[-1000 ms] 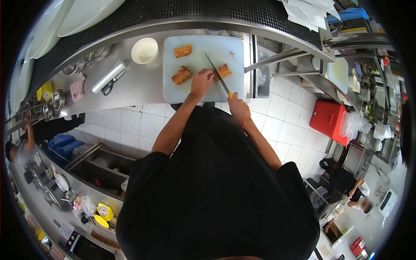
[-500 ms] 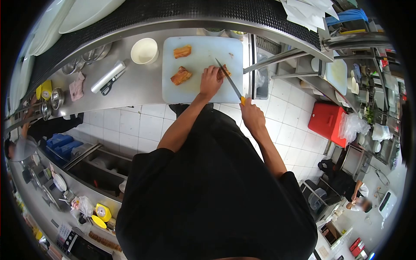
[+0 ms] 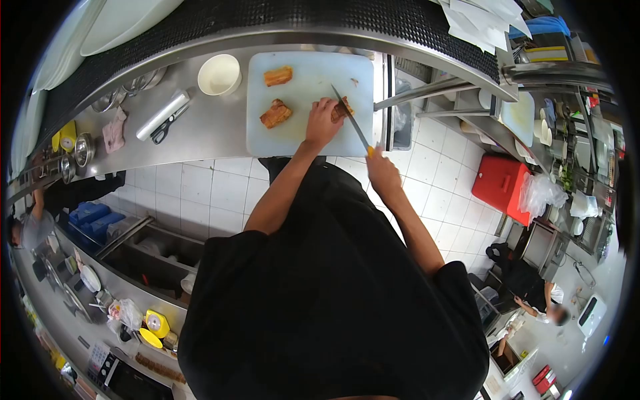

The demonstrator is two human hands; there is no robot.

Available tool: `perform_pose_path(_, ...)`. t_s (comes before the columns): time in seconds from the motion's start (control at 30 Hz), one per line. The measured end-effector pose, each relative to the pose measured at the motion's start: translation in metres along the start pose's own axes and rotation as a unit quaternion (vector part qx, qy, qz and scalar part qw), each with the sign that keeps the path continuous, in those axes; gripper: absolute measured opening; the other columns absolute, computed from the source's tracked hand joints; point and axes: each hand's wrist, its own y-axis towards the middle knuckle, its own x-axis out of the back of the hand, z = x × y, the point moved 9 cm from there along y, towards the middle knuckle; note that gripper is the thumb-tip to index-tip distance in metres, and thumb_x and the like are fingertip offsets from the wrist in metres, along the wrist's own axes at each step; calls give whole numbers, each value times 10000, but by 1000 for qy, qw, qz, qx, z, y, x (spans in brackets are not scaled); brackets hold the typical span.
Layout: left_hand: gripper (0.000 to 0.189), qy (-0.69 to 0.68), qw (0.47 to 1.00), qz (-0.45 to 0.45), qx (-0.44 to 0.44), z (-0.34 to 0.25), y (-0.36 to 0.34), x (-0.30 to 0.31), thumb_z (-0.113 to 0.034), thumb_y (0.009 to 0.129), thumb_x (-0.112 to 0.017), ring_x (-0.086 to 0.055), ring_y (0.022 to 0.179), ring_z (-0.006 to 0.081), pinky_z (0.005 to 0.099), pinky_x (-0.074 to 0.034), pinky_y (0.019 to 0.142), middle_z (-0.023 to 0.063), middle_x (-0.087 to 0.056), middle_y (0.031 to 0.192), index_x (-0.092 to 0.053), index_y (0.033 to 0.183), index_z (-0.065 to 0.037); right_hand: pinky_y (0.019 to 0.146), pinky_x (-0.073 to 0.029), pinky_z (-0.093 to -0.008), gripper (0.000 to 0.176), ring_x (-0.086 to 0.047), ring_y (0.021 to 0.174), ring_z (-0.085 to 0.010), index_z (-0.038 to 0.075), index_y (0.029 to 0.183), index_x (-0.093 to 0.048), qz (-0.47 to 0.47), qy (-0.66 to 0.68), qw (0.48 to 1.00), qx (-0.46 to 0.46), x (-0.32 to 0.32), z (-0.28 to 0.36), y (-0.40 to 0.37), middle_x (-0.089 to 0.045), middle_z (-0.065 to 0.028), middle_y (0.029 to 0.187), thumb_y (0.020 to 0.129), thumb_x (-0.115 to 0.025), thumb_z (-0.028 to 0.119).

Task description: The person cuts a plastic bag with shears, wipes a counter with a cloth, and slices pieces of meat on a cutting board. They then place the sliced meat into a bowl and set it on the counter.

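A white cutting board lies on the steel counter in front of me. My left hand presses its bent fingers onto a browned piece of roast meat on the board's right half. In my right hand is the yellow handle of a kitchen knife. Its long blade slants up and left across the meat, right beside my left fingertips. Two more roast pieces, one at the upper left and one below it, rest on the board.
Left of the board stand a white bowl, a roll of wrap, scissors and a pink cloth. A steel shelf edge runs overhead. Behind on the right are a red box and a person.
The view has shifted slightly. Both my hands keep nearly the same place, with the knife still across the meat. The person at the right has lowered an arm.
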Motion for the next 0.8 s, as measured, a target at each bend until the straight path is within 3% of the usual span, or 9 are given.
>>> perform_pose_path(0.07, 436, -3, 1000, -4, 5, 2, -2, -4, -163, 759, -779, -537, 1103, 379, 464, -473, 965, 132, -589, 1192, -631, 1156, -58, 621, -567, -562, 337, -691, 718, -462, 22, 1063, -431, -41, 24, 999, 3, -40, -3, 38, -674, -269, 759, 1055, -472, 356)
perform_pose_path(0.2, 517, -8, 1000, -11, 1, 4, -2, -3, -175, 765, -794, -530, 1120, 396, 469, -469, 987, 150, -570, 1234, -603, 1229, -51, 590, -563, -544, 335, -691, 687, -458, 28, 1053, -429, -60, 28, 997, 25, -18, 8, 38, -673, -258, 729, 1055, -473, 360)
perform_pose_path(0.33, 746, 4, 1000, -2, 13, -5, -11, 16, -180, 784, -802, -484, 1194, 411, 486, -443, 1033, 194, -500, 1309, -445, 1429, -65, 627, -548, -568, 355, -681, 704, -474, 31, 1076, -443, -39, 27, 998, -41, 25, -11, -2, -672, -269, 744, 1042, -494, 381)
perform_pose_path(0.5, 876, 16, 998, 48, 34, 3, -23, 13, -88, 793, -782, -440, 1237, 415, 490, -413, 1065, 210, -463, 1328, -303, 1527, -83, 600, -541, -579, 355, -670, 695, -493, 30, 1108, -440, -42, 44, 997, -43, -7, -51, -23, -666, -279, 743, 1043, -501, 374)
perform_pose_path(0.6, 826, -12, 999, 28, 26, 16, -22, -1, -30, 788, -766, -448, 1226, 411, 482, -406, 1070, 201, -477, 1311, -352, 1502, -71, 547, -517, -593, 344, -644, 661, -527, 28, 1078, -422, -44, 89, 995, -3, -30, -48, -20, -634, -319, 687, 1050, -505, 360)
perform_pose_path(0.8, 686, -84, 994, 0, 74, 39, -26, 2, -32, 797, -753, -447, 1226, 409, 472, -419, 1052, 193, -494, 1300, -448, 1412, -46, 597, -526, -603, 346, -649, 714, -541, 35, 1110, -421, -16, 106, 994, 5, -33, -44, -29, -644, -335, 740, 1043, -511, 362)
